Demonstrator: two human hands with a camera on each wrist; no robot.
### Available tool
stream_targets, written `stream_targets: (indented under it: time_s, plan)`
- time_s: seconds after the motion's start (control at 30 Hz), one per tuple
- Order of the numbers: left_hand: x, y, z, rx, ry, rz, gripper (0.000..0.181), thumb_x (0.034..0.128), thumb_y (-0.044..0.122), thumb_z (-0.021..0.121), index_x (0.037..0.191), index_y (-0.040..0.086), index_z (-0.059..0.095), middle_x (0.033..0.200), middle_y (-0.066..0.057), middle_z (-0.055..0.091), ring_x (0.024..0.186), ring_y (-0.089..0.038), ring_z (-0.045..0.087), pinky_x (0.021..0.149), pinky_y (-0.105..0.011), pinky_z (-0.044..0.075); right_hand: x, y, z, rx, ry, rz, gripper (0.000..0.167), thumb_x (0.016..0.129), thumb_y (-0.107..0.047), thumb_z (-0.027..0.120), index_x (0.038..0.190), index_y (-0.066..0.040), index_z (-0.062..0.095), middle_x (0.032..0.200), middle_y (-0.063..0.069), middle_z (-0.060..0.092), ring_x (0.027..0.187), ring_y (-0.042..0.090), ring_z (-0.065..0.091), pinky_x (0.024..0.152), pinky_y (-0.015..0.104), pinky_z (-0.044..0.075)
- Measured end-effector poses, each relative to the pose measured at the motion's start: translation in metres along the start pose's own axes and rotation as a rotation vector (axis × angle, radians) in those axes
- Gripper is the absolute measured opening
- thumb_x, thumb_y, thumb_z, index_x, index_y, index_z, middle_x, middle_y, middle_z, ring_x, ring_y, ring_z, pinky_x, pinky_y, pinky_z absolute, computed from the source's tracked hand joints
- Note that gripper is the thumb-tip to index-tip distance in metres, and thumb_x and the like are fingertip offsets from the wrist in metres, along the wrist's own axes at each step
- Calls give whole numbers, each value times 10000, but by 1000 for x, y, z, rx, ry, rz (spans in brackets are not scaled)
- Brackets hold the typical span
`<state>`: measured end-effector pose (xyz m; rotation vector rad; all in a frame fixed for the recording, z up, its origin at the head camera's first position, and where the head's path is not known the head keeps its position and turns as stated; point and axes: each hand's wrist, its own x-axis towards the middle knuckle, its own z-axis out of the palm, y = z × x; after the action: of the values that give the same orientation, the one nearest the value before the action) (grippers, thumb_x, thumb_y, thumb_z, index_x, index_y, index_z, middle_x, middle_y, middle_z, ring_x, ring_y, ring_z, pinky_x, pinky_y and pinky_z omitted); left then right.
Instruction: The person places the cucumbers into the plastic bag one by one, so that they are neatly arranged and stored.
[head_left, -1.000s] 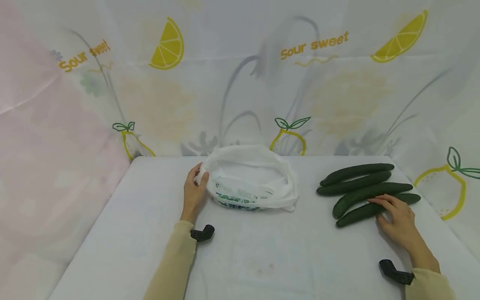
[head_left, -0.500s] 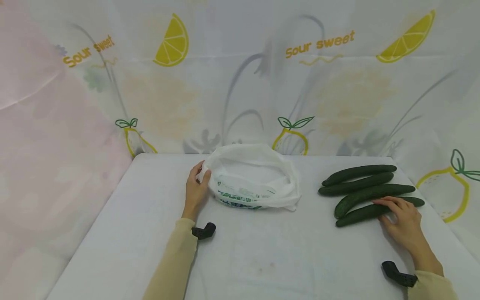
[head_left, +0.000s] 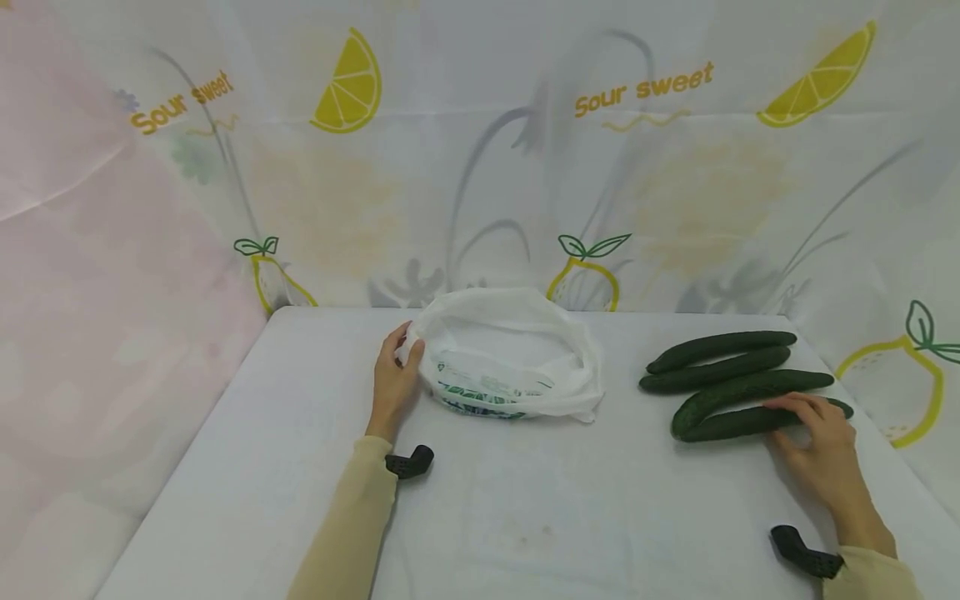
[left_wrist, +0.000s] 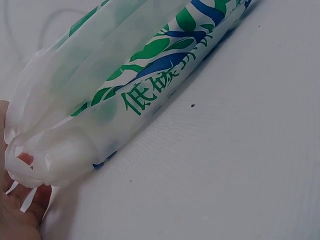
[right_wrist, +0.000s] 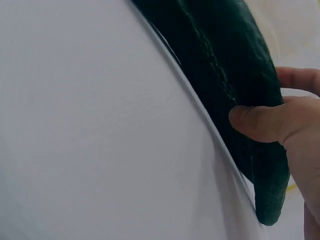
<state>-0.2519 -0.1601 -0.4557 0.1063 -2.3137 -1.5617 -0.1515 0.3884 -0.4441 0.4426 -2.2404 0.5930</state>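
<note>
A white plastic bag point(head_left: 480, 392) with green and blue print lies on the table, its mouth spread wide. My left hand point(head_left: 395, 379) grips the left edge of that bag between thumb and fingers. In the left wrist view, only part of the hand point(left_wrist: 22, 207) shows beside the bunched plastic. On the right, my right hand point(head_left: 821, 446) holds the nearest cucumber point(head_left: 738, 423) toward its right end. The right wrist view has the thumb point(right_wrist: 257, 122) across the held cucumber point(right_wrist: 245, 65), fingers on its far side. Another cucumber point(head_left: 750, 386) lies right behind it, partly overlapped in view.
Two more cucumbers point(head_left: 723, 346) lie side by side farther back on the white table point(head_left: 540, 517). A lemon-printed cloth point(head_left: 465, 167) hangs behind the table's back edge. Each wrist carries a black device point(head_left: 411, 462).
The nearest cucumber's left end has shifted up and right against the one behind, narrowing the gap between them. My right hand has moved slightly right with it. The left hand keeps its hold.
</note>
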Motion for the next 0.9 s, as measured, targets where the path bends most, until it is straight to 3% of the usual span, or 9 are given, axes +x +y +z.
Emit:
stream_targets:
  time_s: [0.07,0.13,0.2,0.27,0.33,0.53,0.7,0.77,0.9]
  plan:
    - [1,0,0,-2,-6,-7,498,953,365,527,1394,152,438,1416,-115,444,1300,-285,405,1059,-503,336,2,2,-3,27,35,5,506,870,-434,604,928,68,638,972,221,543,1081,-93,344,901,151,220]
    - [1,0,-1,-10,-18,-18,495,954,340,534,1402,158,426,1435,-99,428,1325,-275,387,1076,-494,325,3,2,-5,46,72,24,740,860,-635,462,946,80,634,1009,88,575,1126,-149,311,950,105,205]
    - [1,0,-2,-14,-27,-27,494,954,325,540,1405,161,422,1444,-91,421,1333,-271,379,1080,-493,321,4,1,-9,61,97,59,754,845,-637,492,978,92,634,1079,-88,555,1145,-159,325,975,89,210]
    - [2,0,-2,-13,-30,-33,490,956,318,538,1406,165,420,1448,-84,413,1334,-265,378,1081,-487,321,5,-1,-12,79,133,91,740,837,-610,534,1014,102,632,1147,-225,483,1151,-147,354,986,86,233]
    - [1,0,-2,-12,-31,-34,477,959,311,534,1401,171,424,1441,-84,405,1328,-263,380,1076,-487,325,7,-4,-14,92,178,111,716,836,-576,570,1033,110,629,1159,-275,458,1153,-134,383,989,88,259]
    - [1,0,-2,-26,-13,-11,447,953,281,549,1374,166,457,1389,-103,397,1282,-263,402,1016,-470,354,16,-14,-16,109,288,103,665,834,-490,642,1053,138,614,1139,-259,513,1121,-107,462,978,99,322]
    - [0,0,-2,-41,-18,-14,461,948,282,557,1378,156,449,1367,-104,407,1268,-257,398,997,-450,351,22,-21,-19,113,334,103,504,844,-294,703,1071,146,608,1131,-214,548,1085,-102,506,952,97,377]
    - [0,1,-2,-49,-21,-16,464,948,285,556,1379,154,447,1363,-108,408,1268,-262,395,1005,-461,349,24,-24,-21,119,354,120,436,831,-199,721,1071,147,608,1112,-167,579,1067,-101,517,924,84,392]
    - [1,1,-2,-55,-15,-8,471,946,282,559,1378,139,438,1362,-119,413,1273,-274,395,1015,-473,348,31,-33,-24,112,368,186,365,791,-28,732,1076,153,592,1083,-200,566,1038,-114,522,881,57,399]
